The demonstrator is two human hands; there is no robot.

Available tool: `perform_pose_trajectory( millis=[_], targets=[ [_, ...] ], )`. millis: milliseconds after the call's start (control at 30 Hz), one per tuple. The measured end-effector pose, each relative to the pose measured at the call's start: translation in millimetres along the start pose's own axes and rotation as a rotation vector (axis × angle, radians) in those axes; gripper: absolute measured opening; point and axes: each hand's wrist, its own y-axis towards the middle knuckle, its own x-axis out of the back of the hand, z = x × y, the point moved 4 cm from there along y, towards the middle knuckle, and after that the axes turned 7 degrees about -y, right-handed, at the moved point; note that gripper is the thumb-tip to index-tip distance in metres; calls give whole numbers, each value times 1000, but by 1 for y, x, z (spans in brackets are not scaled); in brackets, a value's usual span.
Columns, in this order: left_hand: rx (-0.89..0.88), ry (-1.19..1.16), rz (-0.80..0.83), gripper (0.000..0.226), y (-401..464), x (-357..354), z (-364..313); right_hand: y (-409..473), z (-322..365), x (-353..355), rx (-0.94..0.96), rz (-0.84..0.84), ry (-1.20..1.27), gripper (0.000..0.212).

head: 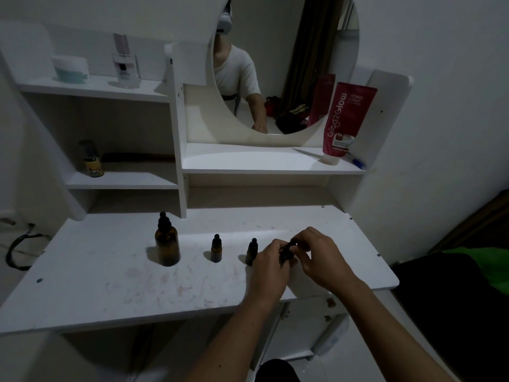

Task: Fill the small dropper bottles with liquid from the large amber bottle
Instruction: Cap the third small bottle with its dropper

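Both hands meet over the surface (115, 282): left hand (271, 261) and right hand (321, 256) pinch one small dropper bottle (287, 250), tilted, large amber bottle (167, 244) upright well left, nearer the left hand.

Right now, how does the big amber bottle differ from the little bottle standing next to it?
The big bottle is much taller and wider than the little bottle. The big bottle stands furthest left in the row on the table; the little bottle stands to its right, nearer the hands. The big bottle's dropper cap is larger than the little bottle's. Both are amber glass with black dropper caps, upright, capped, and untouched by either hand.
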Motion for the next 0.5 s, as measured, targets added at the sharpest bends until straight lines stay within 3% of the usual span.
perform_pose_trajectory(
  millis=[267,500],
  targets=[
    [19,189,12,55,-19,0,-6,-8,1,1,-132,-43,60,7],
    [37,206,35,57,-62,28,-4,-24,9,-13,-275,-42,166,44]
  ],
)
